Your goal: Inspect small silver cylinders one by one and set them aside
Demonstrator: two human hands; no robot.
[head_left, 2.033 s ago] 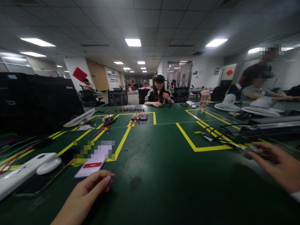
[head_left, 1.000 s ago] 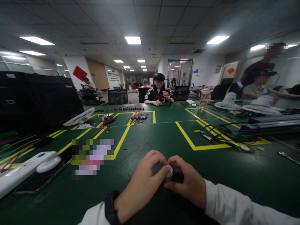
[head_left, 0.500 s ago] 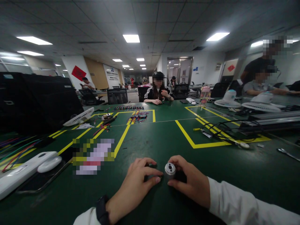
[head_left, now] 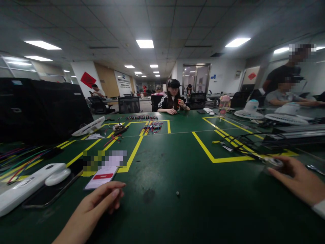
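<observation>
My left hand (head_left: 101, 202) lies low on the green table (head_left: 177, 162), fingers stretched loosely together and holding nothing, just below a white card with a red stripe (head_left: 101, 177). My right hand (head_left: 298, 180) reaches out at the far right, fingers extended, its tips at a small round pale part (head_left: 275, 162) by the corner of the yellow tape line. I cannot tell whether it grips that part. A tiny dark ring-like piece (head_left: 177, 193) lies alone on the table between my hands.
A white device (head_left: 30, 184) and coloured wires (head_left: 17, 162) lie at the left beside a black box (head_left: 43, 108). Black cables and a metal rail (head_left: 291, 135) lie at the right, with white fans (head_left: 250, 110) behind. A seated person (head_left: 173, 101) works opposite; other people sit at the right.
My hands were together at the centre around a small metal cylinder. They have parted: the left drew back left, the right swung far right. A tiny piece now lies where they were.
</observation>
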